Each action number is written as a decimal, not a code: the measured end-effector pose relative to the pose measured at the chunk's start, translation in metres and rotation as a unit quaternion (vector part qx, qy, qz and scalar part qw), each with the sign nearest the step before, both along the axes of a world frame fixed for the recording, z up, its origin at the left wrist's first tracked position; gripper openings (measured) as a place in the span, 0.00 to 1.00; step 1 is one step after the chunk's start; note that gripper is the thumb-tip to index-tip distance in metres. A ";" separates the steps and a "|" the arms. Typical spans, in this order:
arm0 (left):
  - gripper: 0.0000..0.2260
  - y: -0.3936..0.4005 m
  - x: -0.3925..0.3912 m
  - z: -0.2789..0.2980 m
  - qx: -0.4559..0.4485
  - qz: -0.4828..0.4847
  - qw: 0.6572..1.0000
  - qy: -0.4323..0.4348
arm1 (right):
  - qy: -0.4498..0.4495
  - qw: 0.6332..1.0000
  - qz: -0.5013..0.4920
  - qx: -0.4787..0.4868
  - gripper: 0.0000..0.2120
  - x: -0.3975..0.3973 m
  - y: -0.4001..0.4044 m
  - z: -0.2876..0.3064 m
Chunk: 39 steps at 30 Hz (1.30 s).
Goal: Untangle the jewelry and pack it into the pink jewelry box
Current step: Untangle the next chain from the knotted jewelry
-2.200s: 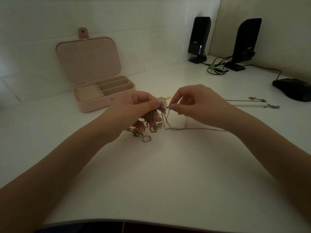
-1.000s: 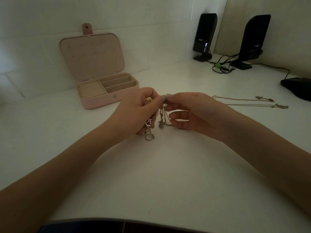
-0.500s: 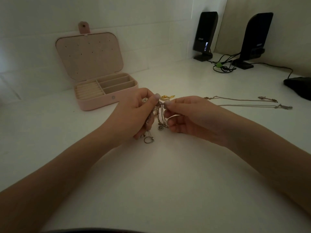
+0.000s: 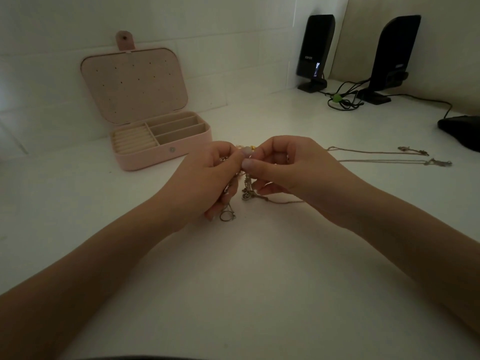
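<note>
Head view, dim light: at frame centre, left hand (image 4: 205,178) and right hand (image 4: 291,167) meeting thumb to thumb over a white desk (image 4: 246,268). Left fingers curled round a tangled clump of jewelry (image 4: 245,187), thumb and forefinger pinching its top; a small metal ring (image 4: 226,216) dangling below the fist, just above the desk. Right thumb and forefinger pinching the same clump from the other side, remaining fingers bent underneath, a thin chain (image 4: 285,202) trailing out beneath the palm.

Upper left of the frame: pink jewelry box (image 4: 166,154), lid propped open against the tiled wall, snap tab upright at its top. Inside, ribbed ring rolls on the left and three long slots on the right, nothing visible in any of them.

Right of centre: two loose chains (image 4: 384,155) stretched flat on the desk, clasps toward the right edge. Upper right: two black speakers (image 4: 315,48) with bundled cables (image 4: 342,100), and a dark mouse (image 4: 465,129) at the edge.
</note>
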<state>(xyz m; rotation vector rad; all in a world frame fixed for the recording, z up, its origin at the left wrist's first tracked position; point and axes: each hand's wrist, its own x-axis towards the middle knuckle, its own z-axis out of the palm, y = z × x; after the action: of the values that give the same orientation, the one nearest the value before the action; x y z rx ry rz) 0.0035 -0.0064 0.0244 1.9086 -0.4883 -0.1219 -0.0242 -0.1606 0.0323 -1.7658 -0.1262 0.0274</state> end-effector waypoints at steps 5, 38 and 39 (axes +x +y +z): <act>0.16 -0.001 0.000 0.001 -0.010 -0.019 1.000 0.009 | 0.045 0.998 0.047 0.026 0.06 0.001 -0.004 0.001; 0.12 0.006 0.005 0.010 0.025 -0.004 0.999 -0.022 | 0.192 0.947 0.130 0.223 0.09 0.009 -0.030 0.012; 0.13 0.007 0.005 0.010 0.033 -0.008 0.999 -0.022 | 0.197 0.940 0.132 0.245 0.08 0.008 -0.031 0.013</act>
<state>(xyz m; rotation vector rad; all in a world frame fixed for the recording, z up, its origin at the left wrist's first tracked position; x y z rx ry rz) 0.0085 0.0008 0.0343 1.9762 -0.5342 -0.1076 -0.0158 -0.1918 0.0454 -1.2059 -0.0683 0.5017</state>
